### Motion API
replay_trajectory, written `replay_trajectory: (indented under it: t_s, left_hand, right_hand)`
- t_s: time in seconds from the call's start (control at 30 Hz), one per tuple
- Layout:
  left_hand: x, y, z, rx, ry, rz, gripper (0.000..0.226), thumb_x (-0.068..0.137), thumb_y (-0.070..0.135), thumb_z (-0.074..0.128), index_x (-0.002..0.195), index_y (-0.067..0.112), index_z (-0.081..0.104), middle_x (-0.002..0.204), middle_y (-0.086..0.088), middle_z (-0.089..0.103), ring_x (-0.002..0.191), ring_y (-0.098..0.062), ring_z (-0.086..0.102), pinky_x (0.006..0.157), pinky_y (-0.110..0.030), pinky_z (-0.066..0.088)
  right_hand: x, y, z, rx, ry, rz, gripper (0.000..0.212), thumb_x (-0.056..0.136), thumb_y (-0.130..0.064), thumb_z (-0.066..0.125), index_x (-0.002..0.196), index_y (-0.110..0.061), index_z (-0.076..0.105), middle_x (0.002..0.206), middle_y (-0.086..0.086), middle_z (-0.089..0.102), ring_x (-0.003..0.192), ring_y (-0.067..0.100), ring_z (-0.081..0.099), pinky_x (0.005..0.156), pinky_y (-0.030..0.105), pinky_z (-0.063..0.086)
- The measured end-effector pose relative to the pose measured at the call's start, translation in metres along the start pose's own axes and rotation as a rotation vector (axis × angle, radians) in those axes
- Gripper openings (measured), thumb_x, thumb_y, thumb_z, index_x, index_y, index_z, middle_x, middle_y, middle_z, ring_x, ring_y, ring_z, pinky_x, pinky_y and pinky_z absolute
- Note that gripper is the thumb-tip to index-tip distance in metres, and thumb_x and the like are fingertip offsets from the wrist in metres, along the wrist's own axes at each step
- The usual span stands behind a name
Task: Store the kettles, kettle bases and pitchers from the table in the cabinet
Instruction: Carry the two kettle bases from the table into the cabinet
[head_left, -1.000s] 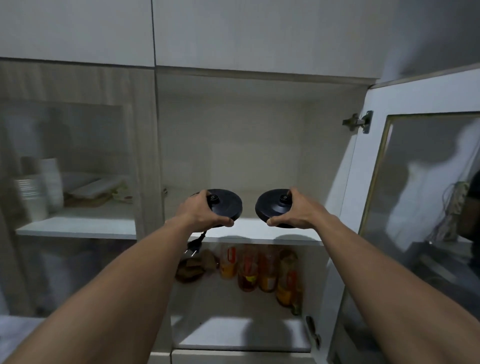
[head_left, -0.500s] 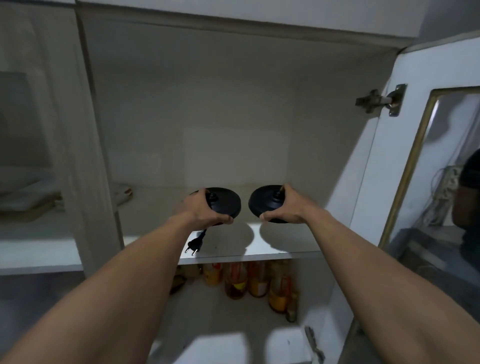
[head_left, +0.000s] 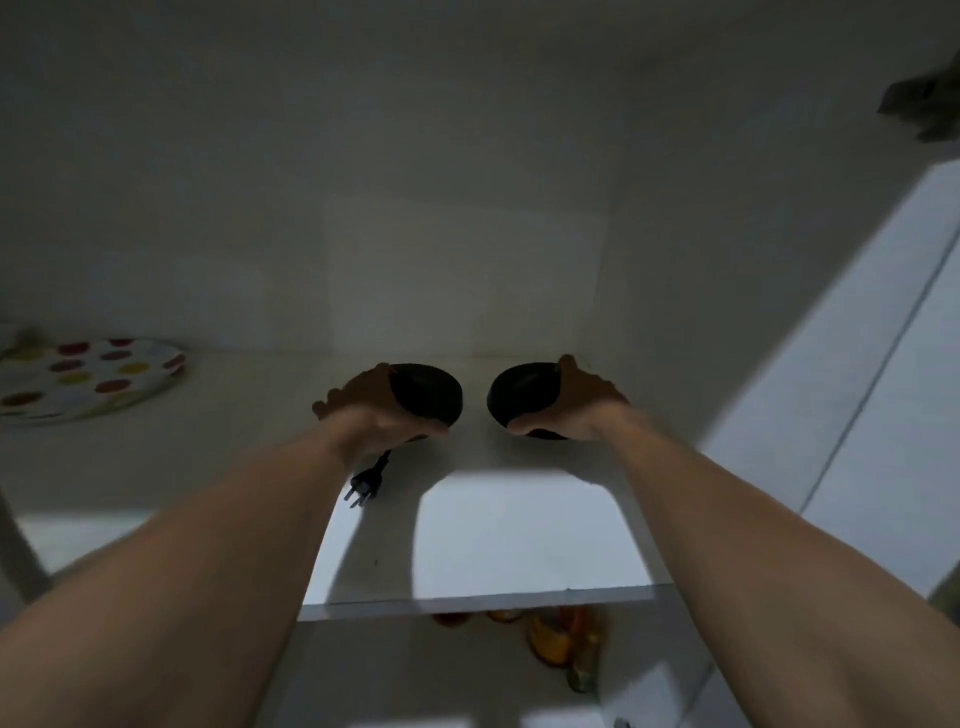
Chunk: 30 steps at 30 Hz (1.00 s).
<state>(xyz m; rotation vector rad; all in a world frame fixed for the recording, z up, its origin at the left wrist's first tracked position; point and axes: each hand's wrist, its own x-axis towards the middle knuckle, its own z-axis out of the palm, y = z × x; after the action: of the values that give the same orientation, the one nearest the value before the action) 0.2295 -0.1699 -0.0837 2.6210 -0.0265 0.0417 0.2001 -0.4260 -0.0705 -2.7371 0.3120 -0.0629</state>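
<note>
No lettering showing clearly enough to read, bottles (head_left: 553, 642) below the shelf (head_left: 519, 545) blurring too much for any label, left kettle base (head_left: 428, 392), right kettle base (head_left: 522, 397) and dotted plate (head_left: 88, 376) showing no legible marks

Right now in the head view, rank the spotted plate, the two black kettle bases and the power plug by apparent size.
1. spotted plate, partly cut off
2. left kettle base and right kettle base, look alike
3. power plug
</note>
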Motion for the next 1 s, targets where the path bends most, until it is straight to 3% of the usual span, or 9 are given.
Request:
replay_trajectory:
  t_s: [0.27,0.47,0.57,0.67,0.77,1.0]
  left_hand:
    - [0.083,0.011,0.062,0.023,-0.057,-0.072,0.129,0.023,0.083,0.071,0.137,0.029,0.043,0.131,-0.002,0.057,0.117,-0.031,0.055,0.100,-0.048,0.044]
    - [0.137,0.026,0.070,-0.015,-0.123,-0.127,0.152,0.016,0.079,0.070,0.150,0.019,0.028,0.146,-0.010,0.045,0.134,-0.037,0.041,0.110,-0.052,0.035]
    - [0.157,0.030,0.076,-0.014,-0.135,-0.133,0.156,0.014,0.081,0.070,0.150,0.019,0.027,0.148,-0.010,0.043,0.138,-0.038,0.036,0.112,-0.051,0.033]
    - [0.169,0.031,0.080,0.008,-0.131,-0.111,0.155,0.013,0.084,0.070,0.147,0.020,0.029,0.148,-0.009,0.044,0.137,-0.037,0.038,0.110,-0.051,0.035]
    - [0.176,0.033,0.082,0.036,-0.112,-0.104,0.146,0.018,0.084,0.069,0.144,0.022,0.032,0.146,-0.009,0.046,0.135,-0.038,0.039,0.109,-0.052,0.036]
    - [0.186,0.037,0.084,0.091,-0.139,-0.111,0.155,0.014,0.088,0.064,0.148,0.019,0.027,0.151,-0.013,0.040,0.140,-0.040,0.031,0.114,-0.057,0.024]
  right_hand:
    - [0.096,0.027,0.038,0.039,-0.088,-0.021,0.136,0.046,-0.075,0.081,0.154,-0.020,0.018,0.155,0.007,0.038,0.143,0.040,0.031,0.112,0.047,0.036]
    - [0.143,0.040,0.049,0.124,-0.066,-0.059,0.137,0.047,-0.078,0.081,0.155,-0.015,0.025,0.156,0.005,0.039,0.142,0.028,0.038,0.115,0.045,0.037]
    - [0.161,0.043,0.054,0.152,-0.056,-0.092,0.122,0.051,-0.076,0.084,0.150,-0.020,0.038,0.151,0.000,0.046,0.138,0.024,0.045,0.115,0.045,0.037]
    - [0.202,0.059,0.072,0.170,-0.025,-0.103,0.130,0.031,-0.096,0.071,0.144,-0.036,0.048,0.142,-0.010,0.057,0.129,0.017,0.055,0.112,0.047,0.041]
    - [0.229,0.069,0.085,0.166,-0.012,-0.123,0.128,0.027,-0.100,0.066,0.139,-0.040,0.053,0.135,-0.014,0.062,0.123,0.015,0.059,0.111,0.048,0.042]
    - [0.271,0.085,0.108,0.121,-0.035,-0.084,0.137,0.025,-0.103,0.061,0.146,-0.043,0.043,0.147,-0.011,0.053,0.135,0.027,0.050,0.112,0.052,0.039]
